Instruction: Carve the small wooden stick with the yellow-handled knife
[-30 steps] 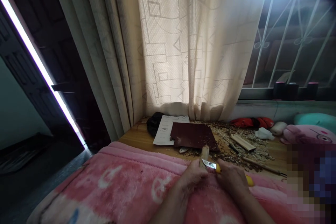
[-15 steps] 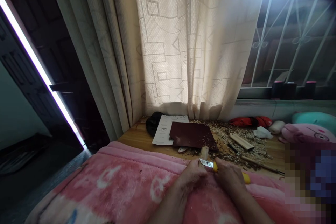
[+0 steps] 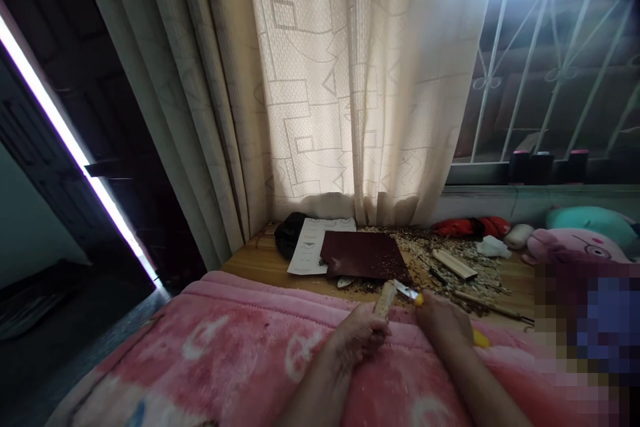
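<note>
A short, pale stick of wood [image 3: 385, 300] stands up out of my left hand [image 3: 361, 333], whose fingers are wrapped round its lower part. My right hand [image 3: 445, 320] is closed on a yellow-handled utility knife [image 3: 409, 293]. Its blade points left and lies close to the top end of the wood; whether it touches cannot be made out. The knife's yellow rear end shows behind my right hand. Both forearms rest over a pink fleece blanket [image 3: 235, 340].
Wood shavings [image 3: 425, 250] litter the wooden table [image 3: 260, 257]. On it lie a maroon board [image 3: 363, 253], a printed sheet [image 3: 306, 250], a black bag [image 3: 287, 235], a flat wood piece [image 3: 455, 264], a thin stick [image 3: 493, 307], a red bundle [image 3: 470, 226], white tissue [image 3: 493, 247] and a pink plush toy [image 3: 570, 245].
The knife blade has moved from low beside my left hand up to the wood's top end. The wood now shows more of its length and leans right. The view has shifted slightly.
</note>
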### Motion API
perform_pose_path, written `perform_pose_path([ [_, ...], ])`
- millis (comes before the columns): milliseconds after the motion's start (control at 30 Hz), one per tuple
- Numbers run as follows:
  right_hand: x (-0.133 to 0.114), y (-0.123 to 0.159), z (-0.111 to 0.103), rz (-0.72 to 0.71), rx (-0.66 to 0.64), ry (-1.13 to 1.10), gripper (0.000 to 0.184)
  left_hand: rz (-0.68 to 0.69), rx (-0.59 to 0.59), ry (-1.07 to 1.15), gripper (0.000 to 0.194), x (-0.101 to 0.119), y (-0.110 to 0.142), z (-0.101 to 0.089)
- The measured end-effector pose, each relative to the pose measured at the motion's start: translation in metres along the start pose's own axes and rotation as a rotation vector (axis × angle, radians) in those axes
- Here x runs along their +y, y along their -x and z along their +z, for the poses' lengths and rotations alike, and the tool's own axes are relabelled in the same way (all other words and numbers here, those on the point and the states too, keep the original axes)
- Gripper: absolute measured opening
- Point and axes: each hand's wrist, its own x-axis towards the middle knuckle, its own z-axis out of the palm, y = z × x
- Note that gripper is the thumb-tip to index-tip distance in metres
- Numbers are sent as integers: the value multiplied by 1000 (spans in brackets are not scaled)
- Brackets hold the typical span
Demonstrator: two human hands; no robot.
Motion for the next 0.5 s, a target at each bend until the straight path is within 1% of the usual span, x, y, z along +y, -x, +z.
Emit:
perform_pose_path([
  [100, 7, -5, -1, 41, 28, -15, 17, -39, 36, 53, 23, -8, -3, -3],
  [200, 7, -5, -2, 58, 23, -23, 19, -43, 48, 91, 23, -11, -7, -4],
  [500, 2, 2, -8, 67, 92, -11, 17, -38, 62, 92, 31, -10, -10, -4],
])
